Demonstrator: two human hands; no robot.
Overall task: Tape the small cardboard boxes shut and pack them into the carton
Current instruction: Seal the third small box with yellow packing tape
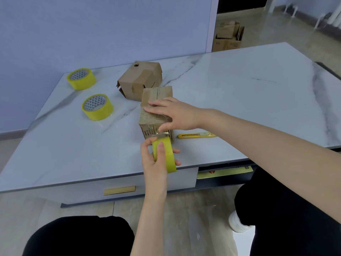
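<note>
Closest to me, my left hand (154, 160) is wrapped round the tape roll (167, 154), thumb across its yellow outer face and fingers curled round the far side, so that grip is clamped on the roll. It hangs just over the near edge of the table (239, 89), roll standing on edge. From the top of the roll a short strip of tape (161, 134) runs up onto the near face of the small box (156, 94), which sits just beyond that hand and nearly touches the roll.

My right hand (175, 115) is on the box, directly above and behind the left one. Fingers are straight and flat on the lid, pressing it down, thumb coming down over the near edge right by where the strip meets the cardboard. So that hand's not gripping anything, just pressing.

Just to the right of both hands, the yellow knife (196, 135) lies flat on the table, beside the box's lower corner.

Behind the small box, touching or near enough, there's the second box (140, 80), tilted a bit with flaps sticking out at its left side.

Off to the left of my grip, well apart from it, one spare roll (97, 107) lies flat, and another spare roll (81, 78) sits beyond that near the far corner.

Way past everything, on the floor to the right, a stack of cartons (228, 36)
</note>
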